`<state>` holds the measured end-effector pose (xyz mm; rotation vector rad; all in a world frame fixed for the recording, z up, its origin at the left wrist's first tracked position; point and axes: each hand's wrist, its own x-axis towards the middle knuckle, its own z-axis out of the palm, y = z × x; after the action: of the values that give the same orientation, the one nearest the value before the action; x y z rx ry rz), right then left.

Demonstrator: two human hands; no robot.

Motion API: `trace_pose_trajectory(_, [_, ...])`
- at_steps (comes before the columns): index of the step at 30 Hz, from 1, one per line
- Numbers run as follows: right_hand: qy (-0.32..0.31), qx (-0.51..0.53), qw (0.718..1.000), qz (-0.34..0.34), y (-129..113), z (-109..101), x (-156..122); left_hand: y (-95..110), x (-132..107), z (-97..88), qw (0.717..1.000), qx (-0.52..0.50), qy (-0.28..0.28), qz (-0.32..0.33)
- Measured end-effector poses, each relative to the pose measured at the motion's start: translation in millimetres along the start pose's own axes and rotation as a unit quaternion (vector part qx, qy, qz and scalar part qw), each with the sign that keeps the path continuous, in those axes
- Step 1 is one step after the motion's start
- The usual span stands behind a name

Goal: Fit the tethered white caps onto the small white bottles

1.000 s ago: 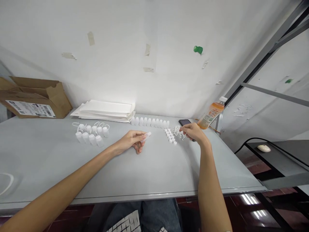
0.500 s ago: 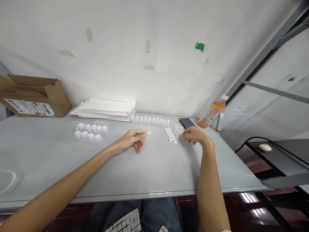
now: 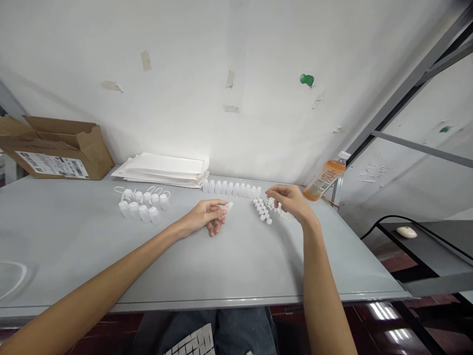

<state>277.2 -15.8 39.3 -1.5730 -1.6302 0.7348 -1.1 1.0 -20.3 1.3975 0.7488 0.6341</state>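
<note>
Over the middle of the table, my left hand (image 3: pixel 205 217) is closed round a small white plastic bottle (image 3: pixel 228 206), held tilted with its tip up and to the right. To the right, my right hand (image 3: pixel 290 201) hovers above a loose heap of thin white strap loops (image 3: pixel 272 203). Its fingers are curled together at the tips; whether a strap is between them is too small to make out. Small white caps (image 3: pixel 262 212) lie in short rows just left of that heap. Behind them, a line of open white bottles (image 3: pixel 232 188) stands along the back.
Several capped bottles with loops (image 3: pixel 138 204) stand at left. A stack of white envelopes (image 3: pixel 162 167) and an open cardboard box (image 3: pixel 59 150) are at the back left. An orange drink bottle (image 3: pixel 325 180) is at the back right. A white cable (image 3: pixel 18 276) lies at the left edge.
My right hand has risen and shifted slightly left and back over the straps, now covering the dark phone. The strap heap looks more spread. My left hand keeps its hold on the bottle.
</note>
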Motion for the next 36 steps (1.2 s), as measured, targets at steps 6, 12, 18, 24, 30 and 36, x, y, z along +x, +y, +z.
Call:
trace_pose_trajectory(6, [-0.152,0.098,0.981,-0.071,-24,57,-2,1,-2,3.7,1.0,0.016,0.004,0.015])
trace_pose_trajectory(12, [-0.154,0.13,0.975,-0.097,-26,90,-5,-1,0,2.5,0.999,0.017,0.021,0.026])
trace_pose_trajectory(18, [-0.149,0.12,0.975,-0.113,-24,99,-6,-1,2,-1.0,0.996,0.055,0.055,0.042])
trace_pose_trajectory(24, [-0.06,0.136,0.982,-0.116,-26,82,0,3,0,4.0,0.996,0.039,0.078,0.03])
trace_pose_trajectory(30, [0.286,-0.044,0.954,-0.083,9,29,17,3,0,3.4,0.997,0.033,0.064,0.016])
trace_pose_trajectory(36, [0.249,-0.132,0.959,-0.007,42,12,26,2,0,4.1,0.997,0.049,0.062,0.015])
